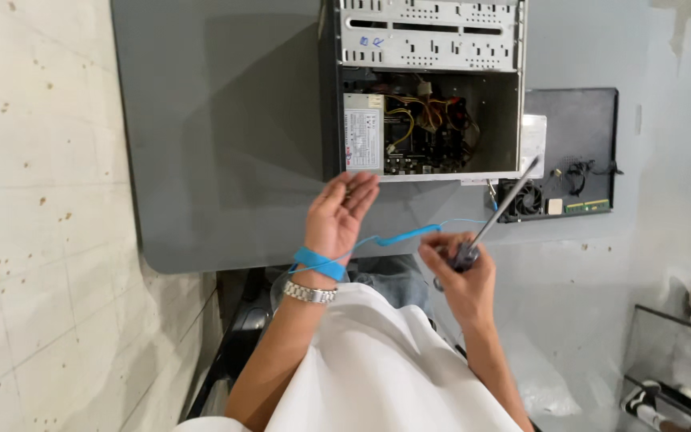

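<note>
Head view looks down on an open computer case lying on its side on a grey table, and everything else is easiest placed against that case. Its side panel is off, so the power supply with its pale label, the bundle of yellow and red wires and the board beneath them face up toward the person. Just below the case's near edge, the left hand is raised with its palm turned up and the fingers loosely spread, grasping nothing; whether something very small rests in the palm cannot be told. Around that wrist sits a blue anti-static strap, next to a metal wristwatch, and its coiled blue cord runs across toward the lower right corner of the case, a placement that fits grounding the person while the electronics are exposed. Below and to the right of the case, the right hand is clenched around the dark handle of a screwdriver, whose long shaft slants up so the tip ends near the case's lower right corner, close to the opening but not touching any part inside. To the right of the case lies a dark mat carrying a small fan and a green memory stick, parts set aside apart from the case.
</note>
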